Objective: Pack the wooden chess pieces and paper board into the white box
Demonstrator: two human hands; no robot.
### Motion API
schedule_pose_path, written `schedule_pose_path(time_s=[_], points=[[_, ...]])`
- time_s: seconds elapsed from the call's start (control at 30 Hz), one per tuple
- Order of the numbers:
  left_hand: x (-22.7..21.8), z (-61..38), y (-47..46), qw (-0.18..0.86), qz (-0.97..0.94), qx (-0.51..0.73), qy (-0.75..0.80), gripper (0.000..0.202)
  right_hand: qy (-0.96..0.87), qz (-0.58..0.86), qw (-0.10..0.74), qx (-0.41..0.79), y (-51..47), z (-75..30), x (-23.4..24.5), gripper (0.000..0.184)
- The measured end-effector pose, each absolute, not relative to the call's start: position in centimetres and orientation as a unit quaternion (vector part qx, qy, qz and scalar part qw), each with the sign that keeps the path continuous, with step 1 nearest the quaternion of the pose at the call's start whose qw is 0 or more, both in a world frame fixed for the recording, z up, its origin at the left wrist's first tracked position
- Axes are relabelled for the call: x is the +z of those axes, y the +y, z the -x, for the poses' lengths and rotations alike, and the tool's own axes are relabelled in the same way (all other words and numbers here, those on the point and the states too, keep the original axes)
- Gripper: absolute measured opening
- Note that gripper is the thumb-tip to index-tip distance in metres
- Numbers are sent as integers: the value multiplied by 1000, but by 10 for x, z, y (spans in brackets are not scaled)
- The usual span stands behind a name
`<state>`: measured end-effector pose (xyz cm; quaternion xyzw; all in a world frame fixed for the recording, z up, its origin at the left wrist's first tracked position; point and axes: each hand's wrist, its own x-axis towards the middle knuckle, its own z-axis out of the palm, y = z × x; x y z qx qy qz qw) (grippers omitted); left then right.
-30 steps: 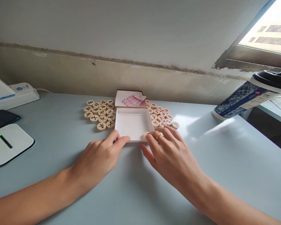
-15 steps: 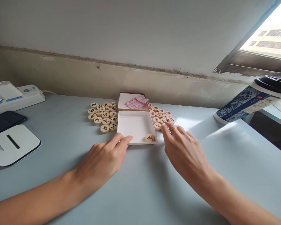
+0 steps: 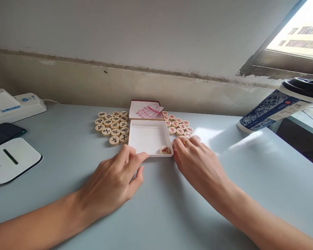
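A shallow white box (image 3: 146, 133) lies open in the middle, with one red-marked xiangqi piece (image 3: 165, 150) in its near right corner. My left hand (image 3: 120, 173) is at the near left corner, fingers apart and fingertips against the front rim; it grips nothing. My right hand (image 3: 195, 156) is closed beside the box's right wall, its fingers down on a xiangqi piece, mostly hidden beneath them. Beyond that hand, several red-marked xiangqi pieces (image 3: 180, 132) lie flat along the box's right side. Several black-marked xiangqi pieces (image 3: 115, 132) are grouped on its left.
Behind the box lies its lid (image 3: 132, 113), holding a folded red-lined sheet (image 3: 148, 111). At left are a white device (image 3: 14, 161), a dark phone (image 3: 5, 135) and a power strip (image 3: 28, 107). A lidded paper cup (image 3: 271, 107) stands at right, near the table edge.
My right hand has drawn left and nearer, up to the box wall. My left thumb has come away from the box and those fingers have spread. The view has shifted slightly.
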<state>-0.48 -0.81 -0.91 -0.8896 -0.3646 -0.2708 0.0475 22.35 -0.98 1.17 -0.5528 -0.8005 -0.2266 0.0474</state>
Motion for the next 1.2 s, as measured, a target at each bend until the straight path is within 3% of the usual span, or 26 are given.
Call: schedule_pose_path(time_s=[0.17, 0.3, 0.37, 0.47, 0.57, 0.67, 0.97, 1.2], points=[[-5, 4, -9, -22, 923, -279, -265, 20, -796, 539, 55, -270, -10, -224, 15, 14], [-3, 6, -9, -146, 910, -274, -275, 12, -793, 519, 151, -281, -12, -218, 22, 6], [0, 7, -8, -228, 890, -256, -302, 9, -824, 480, 220, -206, -15, -212, 22, 5], [4, 8, -6, -324, 849, -235, -346, 22, -870, 394, 295, 11, -20, -203, 16, 7], [8, 7, -2, -390, 812, -219, -374, 32, -870, 348, 305, 173, -25, -198, 8, 15], [11, 5, 0, -436, 786, -199, -391, 30, -857, 347, 300, 237, -27, -197, 6, 18], [11, 7, 1, -465, 748, -228, -414, 26, -748, 406, 304, 427, -19, -197, 13, 11], [7, 7, 1, -458, 738, -229, -439, 28, -730, 431, 291, 443, -15, -199, 16, 11]])
